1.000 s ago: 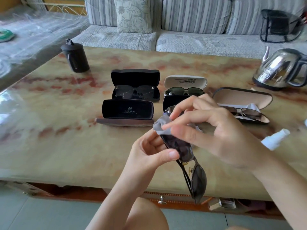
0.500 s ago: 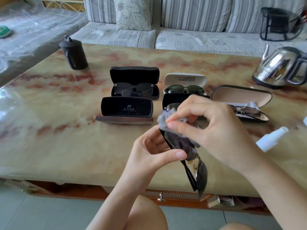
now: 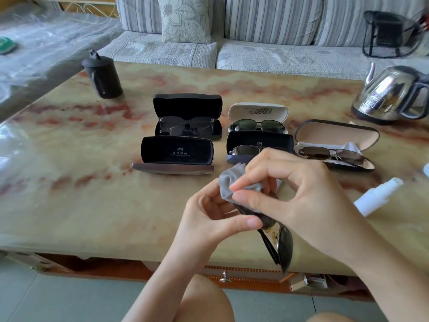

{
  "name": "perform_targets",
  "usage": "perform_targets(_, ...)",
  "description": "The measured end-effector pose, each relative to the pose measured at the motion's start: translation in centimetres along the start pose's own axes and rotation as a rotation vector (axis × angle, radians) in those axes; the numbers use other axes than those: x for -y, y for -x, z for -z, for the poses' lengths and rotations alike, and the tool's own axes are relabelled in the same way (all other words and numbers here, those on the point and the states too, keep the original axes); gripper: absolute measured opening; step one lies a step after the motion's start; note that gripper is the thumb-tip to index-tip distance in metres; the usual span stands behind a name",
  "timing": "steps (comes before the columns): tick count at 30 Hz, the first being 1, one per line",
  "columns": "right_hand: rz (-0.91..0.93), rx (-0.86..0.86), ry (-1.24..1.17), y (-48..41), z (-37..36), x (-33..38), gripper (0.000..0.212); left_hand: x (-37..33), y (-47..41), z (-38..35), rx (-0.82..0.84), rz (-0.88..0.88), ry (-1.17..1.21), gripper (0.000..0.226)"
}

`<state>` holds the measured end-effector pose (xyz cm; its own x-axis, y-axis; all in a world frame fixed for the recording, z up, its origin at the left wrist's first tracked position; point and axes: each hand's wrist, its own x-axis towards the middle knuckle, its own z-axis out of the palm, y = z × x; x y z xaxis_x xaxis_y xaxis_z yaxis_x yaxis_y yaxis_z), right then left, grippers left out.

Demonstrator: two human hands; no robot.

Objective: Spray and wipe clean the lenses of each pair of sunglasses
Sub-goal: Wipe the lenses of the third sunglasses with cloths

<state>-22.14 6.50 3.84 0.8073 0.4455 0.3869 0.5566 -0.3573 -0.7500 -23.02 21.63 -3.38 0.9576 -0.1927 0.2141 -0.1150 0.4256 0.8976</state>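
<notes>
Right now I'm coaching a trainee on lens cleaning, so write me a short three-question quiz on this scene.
1. True or false: the right hand pinches the grey cloth over the sunglasses gripped by the left hand.
2. The open case showing no sunglasses sits where in the group? A front left; B back right; C far right.
3. Fill in: the white spray bottle lies on the table to the hands' ___.
Key: 1 true; 2 A; 3 right.

Left hand (image 3: 210,219) meets right hand (image 3: 294,194) (fingers curled, pinching).
</notes>
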Motion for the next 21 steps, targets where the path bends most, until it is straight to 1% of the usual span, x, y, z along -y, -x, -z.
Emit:
perform_targets(2,-0.012,-0.022,0.021,-0.3,0.1,-0.5,0.004,0.0,-0.1,-0.1,-0.008,-0.002,0.003,0.046)
perform_targets(4,-0.04,-0.069,0.05,-0.6,0.4,-1.1,0.003,0.0,-0.1,-0.1,-0.017,0.005,0.01,0.052)
perform_targets(6,-0.041,-0.053,0.041,-0.3,0.4,-0.9,0.007,0.0,-0.1,-0.1,-0.019,0.007,0.016,0.056)
perform_targets(9,-0.012,0.015,-0.017,0.3,0.1,-0.2,0.007,0.0,-0.1,0.0,-0.026,-0.004,0.014,0.051)
perform_targets(11,-0.035,-0.012,-0.019,0.1,0.1,-0.6,0.008,0.1,-0.2,0.0,-0.032,-0.003,0.023,0.052)
perform_targets(14,-0.076,-0.06,0.005,-0.1,0.5,-1.3,0.01,0.1,-0.2,0.0,-0.046,0.006,0.032,0.06)
perform_targets(18,-0.055,-0.023,-0.026,0.6,0.5,-0.8,0.01,0.0,-0.2,-0.1,-0.026,0.0,0.036,0.064)
perform_targets(21,-0.056,-0.077,0.007,0.4,0.4,-1.2,0.01,0.0,-0.1,-0.4,-0.034,0.003,0.028,0.064)
